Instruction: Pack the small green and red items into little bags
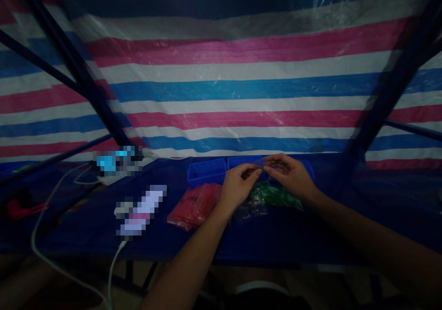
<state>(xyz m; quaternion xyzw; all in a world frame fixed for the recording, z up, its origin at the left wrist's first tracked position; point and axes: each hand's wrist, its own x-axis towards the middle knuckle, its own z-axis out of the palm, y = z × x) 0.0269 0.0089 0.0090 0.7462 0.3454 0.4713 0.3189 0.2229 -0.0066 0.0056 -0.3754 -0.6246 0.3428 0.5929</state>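
Note:
My left hand (238, 185) and my right hand (288, 174) meet above a dark blue table (311, 227), fingers pinched together on a small clear strip or bag (263, 163) held between them. Right under the hands lie a pile of green pieces (279, 196) in clear wrap and some darker packets (250, 209). A heap of red packets (195, 205) lies just left of my left wrist. Behind the hands stand blue plastic trays (206, 171).
A striped pink, blue and white tarpaulin (221, 84) hangs behind the table, with dark poles (79, 71) crossing it. A white cable (113, 268) runs off the table's front edge from a blurred-out device (141, 211). A power strip (113, 177) lies at the back left.

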